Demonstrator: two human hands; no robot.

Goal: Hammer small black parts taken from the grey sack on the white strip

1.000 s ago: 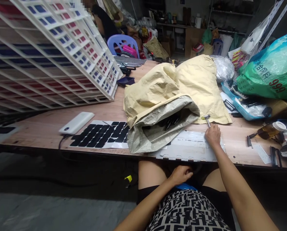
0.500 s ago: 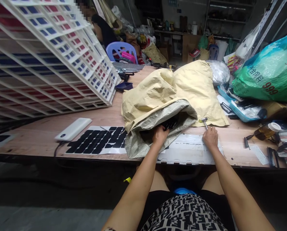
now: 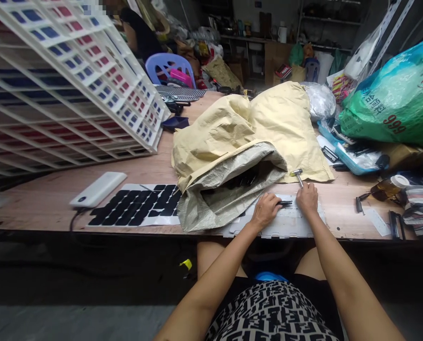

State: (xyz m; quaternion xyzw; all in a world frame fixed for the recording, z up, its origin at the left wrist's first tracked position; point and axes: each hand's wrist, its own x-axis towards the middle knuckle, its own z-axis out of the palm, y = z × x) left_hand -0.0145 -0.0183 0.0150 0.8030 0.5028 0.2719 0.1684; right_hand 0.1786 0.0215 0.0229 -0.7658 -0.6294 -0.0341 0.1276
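Observation:
My left hand (image 3: 266, 209) is closed on small black pieces (image 3: 285, 202), just right of the open mouth of a yellow sack (image 3: 214, 128). The sack's grey lining (image 3: 204, 208) is folded out, and dark items lie inside. My right hand (image 3: 307, 198) grips the handle of a small metal hammer (image 3: 297, 174), its head pointing away from me. Both hands are over a pale flat board (image 3: 271, 230) at the table's near edge. To the left, black pieces (image 3: 128, 208) lie in rows on a white sheet.
A large white crate (image 3: 126, 94) leans in at the left, behind a white device (image 3: 99, 189) with a cable. At the right are a green bag (image 3: 392, 104), a blue basket (image 3: 356, 166) and a jar (image 3: 385, 189). A person (image 3: 140, 35) is behind the crate.
My left hand has come out of the sack and moved right, over the pale board, with black pieces in it. My right hand still holds the hammer. The view has shifted slightly.

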